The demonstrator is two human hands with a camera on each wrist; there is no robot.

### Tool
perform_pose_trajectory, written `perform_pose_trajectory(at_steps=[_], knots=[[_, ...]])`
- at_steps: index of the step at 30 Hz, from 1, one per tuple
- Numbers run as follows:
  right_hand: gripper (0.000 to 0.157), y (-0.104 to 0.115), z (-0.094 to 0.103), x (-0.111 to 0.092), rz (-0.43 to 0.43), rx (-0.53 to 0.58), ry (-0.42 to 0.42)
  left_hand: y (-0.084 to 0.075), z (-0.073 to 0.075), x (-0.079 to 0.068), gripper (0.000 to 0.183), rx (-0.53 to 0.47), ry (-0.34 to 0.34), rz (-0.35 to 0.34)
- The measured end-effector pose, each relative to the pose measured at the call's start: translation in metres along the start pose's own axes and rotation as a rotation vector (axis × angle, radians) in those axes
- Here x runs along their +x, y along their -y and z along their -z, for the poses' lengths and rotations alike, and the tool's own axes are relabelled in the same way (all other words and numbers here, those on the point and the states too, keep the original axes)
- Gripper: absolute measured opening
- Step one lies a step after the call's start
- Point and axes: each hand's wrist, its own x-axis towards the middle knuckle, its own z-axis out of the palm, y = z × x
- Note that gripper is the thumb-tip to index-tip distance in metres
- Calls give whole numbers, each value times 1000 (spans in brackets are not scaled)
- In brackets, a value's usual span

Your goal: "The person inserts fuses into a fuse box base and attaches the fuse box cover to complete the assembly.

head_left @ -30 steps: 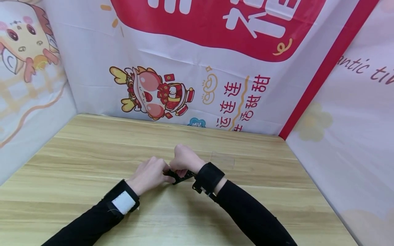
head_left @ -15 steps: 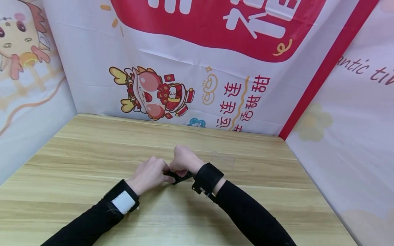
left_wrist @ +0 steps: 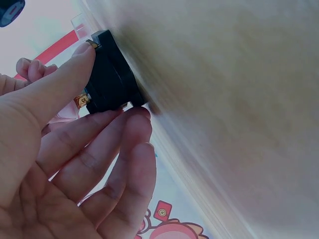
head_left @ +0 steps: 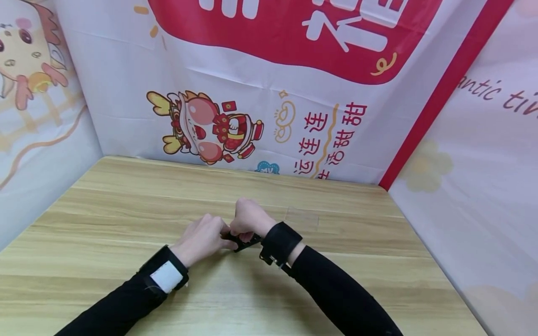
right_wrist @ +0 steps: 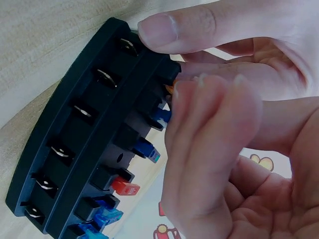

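A black fuse block point(right_wrist: 99, 124) with metal terminals along one side holds blue and red blade fuses. In the head view it lies low over the table, mostly covered by both hands. My left hand point(head_left: 203, 238) grips its end, with the thumb point(left_wrist: 75, 74) on one face and fingertips at the lower edge. My right hand point(head_left: 252, 219) is curled over the same end, its fingertips at an orange blade fuse point(left_wrist: 81, 101) in the last slot. In the right wrist view those curled fingers point(right_wrist: 209, 139) hide most of that fuse.
A small clear plastic piece point(head_left: 302, 218) lies on the wooden table point(head_left: 126, 200) just beyond my right wrist. Printed cloth walls point(head_left: 235, 70) stand at the back and both sides. Black straps circle both wrists.
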Motion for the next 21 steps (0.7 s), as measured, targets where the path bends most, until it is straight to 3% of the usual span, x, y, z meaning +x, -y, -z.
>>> perform_pose_trajectory(at_steps=[15,21], knots=[[22,5,-3,3,-20,-39,-33,2,1,0,20,-24,-3,13],[33,3,-5,3,29,-46,-50,1,1,0,26,-17,-5,19]])
